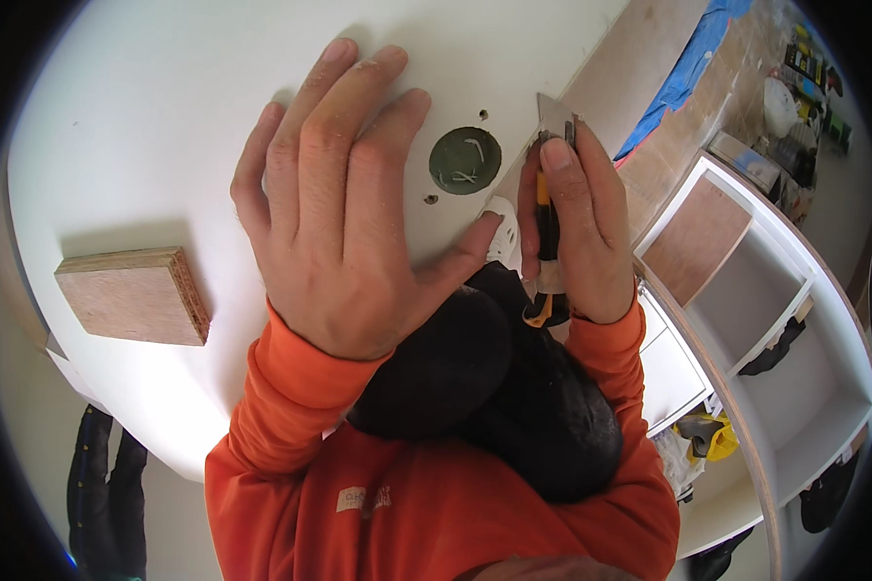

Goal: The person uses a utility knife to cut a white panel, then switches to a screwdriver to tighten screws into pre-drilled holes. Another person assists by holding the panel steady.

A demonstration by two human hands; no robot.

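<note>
While the empty left hand (339, 247) spreads its fingers (322, 145) wide, the right hand (591, 232) wraps round a knife (544, 194) between one and two o'clock. It looks light and stiff; hold the handle (548, 234).

The utility knife's (548, 232) handle is being partly covered by the right hand (591, 242). White object (506, 242) is being part-blocked by the left hand's (344, 213) thumb. Orange sweatshirt (291, 504) is being cropped at bottom, white panel (136, 145) at top. Chest patch (363, 498) is being left unreadable; far-right clutter (794, 126) is being shown too small to identify.
</note>
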